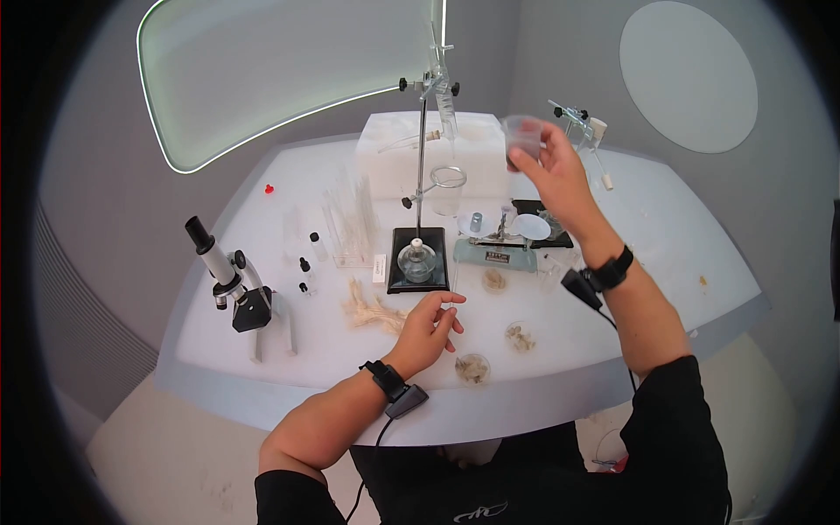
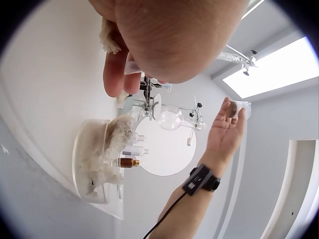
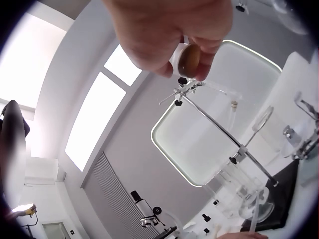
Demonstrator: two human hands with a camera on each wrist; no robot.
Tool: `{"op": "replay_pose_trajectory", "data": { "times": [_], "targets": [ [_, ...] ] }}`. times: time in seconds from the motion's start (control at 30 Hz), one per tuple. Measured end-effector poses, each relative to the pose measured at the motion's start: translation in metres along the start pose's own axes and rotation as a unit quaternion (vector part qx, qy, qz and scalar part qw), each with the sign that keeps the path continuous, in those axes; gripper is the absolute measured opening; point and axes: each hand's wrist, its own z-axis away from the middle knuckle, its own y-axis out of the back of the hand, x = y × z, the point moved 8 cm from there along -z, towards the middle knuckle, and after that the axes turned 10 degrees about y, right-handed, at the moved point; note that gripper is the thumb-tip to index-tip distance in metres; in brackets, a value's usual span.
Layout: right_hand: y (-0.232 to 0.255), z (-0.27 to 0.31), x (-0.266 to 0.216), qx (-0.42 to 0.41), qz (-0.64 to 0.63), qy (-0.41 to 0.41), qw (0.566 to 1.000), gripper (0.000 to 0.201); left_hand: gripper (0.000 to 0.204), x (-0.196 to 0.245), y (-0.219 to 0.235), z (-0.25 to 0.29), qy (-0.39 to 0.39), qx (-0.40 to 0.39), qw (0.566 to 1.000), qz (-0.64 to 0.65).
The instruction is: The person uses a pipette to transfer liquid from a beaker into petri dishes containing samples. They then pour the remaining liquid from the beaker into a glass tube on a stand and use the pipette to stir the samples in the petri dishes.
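Note:
High over the right side of the table, my right hand (image 1: 560,171) grips a small clear cup (image 1: 522,136). Brown matter shows at the cup's base (image 3: 189,60) in the right wrist view. My left hand (image 1: 426,331) is low over the front of the table, its fingers pinching a thin translucent rod (image 3: 256,211). Just right of that hand are two round clear dishes, a near dish (image 1: 472,368) and a farther dish (image 1: 520,337), both holding pale fluffy tufts. A third dish (image 1: 494,280) lies before the balance. Pale fibre strands (image 1: 372,311) lie left of the left hand.
A retort stand (image 1: 422,157) with a condenser (image 1: 445,101) rises mid-table, a spirit lamp (image 1: 417,261) on its base. Nearby are a balance (image 1: 497,255), test tubes (image 1: 348,223) and dropper bottles (image 1: 317,245). A microscope (image 1: 229,276) stands left. A white block (image 1: 398,171) is behind.

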Motion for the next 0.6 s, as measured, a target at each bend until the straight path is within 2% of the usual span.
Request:
{"op": "replay_pose_trajectory", "data": {
  "times": [0.07, 0.2, 0.3, 0.37, 0.6],
  "targets": [
    [-0.001, -0.049, -0.010, -0.004, 0.062, 0.012, 0.998, 0.057, 0.027, 0.000, 0.001, -0.001, 0.001, -0.004, 1.000, -0.002],
    [-0.009, -0.130, -0.022, -0.009, 0.075, 0.033, 0.997, 0.063, 0.027, 0.000, -0.001, 0.000, 0.003, -0.005, 1.000, 0.005],
    [-0.014, -0.182, -0.015, -0.027, 0.115, 0.011, 0.993, 0.066, 0.027, 0.001, 0.001, 0.002, -0.008, -0.005, 1.000, 0.005],
    [-0.015, -0.208, -0.011, -0.010, 0.154, 0.023, 0.988, 0.073, 0.028, 0.002, 0.000, 0.002, -0.007, -0.007, 1.000, 0.009],
    [-0.019, -0.260, -0.007, -0.033, 0.232, 0.029, 0.972, 0.071, 0.026, 0.004, 0.001, 0.003, 0.005, -0.015, 1.000, 0.016]
  ]
}}
